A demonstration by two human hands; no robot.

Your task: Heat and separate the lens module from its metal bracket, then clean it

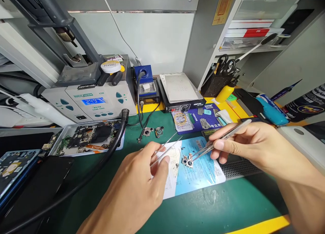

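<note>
My right hand (pixel 236 142) pinches a pair of metal tweezers (pixel 230 129). Their tips reach the edge of a small phone camera module (pixel 188 162) with two dark lenses, lying on a blue and white printed sheet (pixel 203 179). In my left hand (pixel 146 176) is a second pair of tweezers (pixel 167 149), its thin tips spread apart and pointing up and right, away from the module. Just left of the module sits a tiny dark part (pixel 177 165). Whether the right tips grip the module or only touch it, I cannot tell.
Two more camera modules (pixel 159 131) lie behind the sheet on the green mat (pixel 203 210). A grey hot-air station (pixel 88 102) stands at left, its black hose (pixel 101 166) arching over a tray of circuit boards (pixel 63 149). A heating plate (pixel 181 88) is at the back.
</note>
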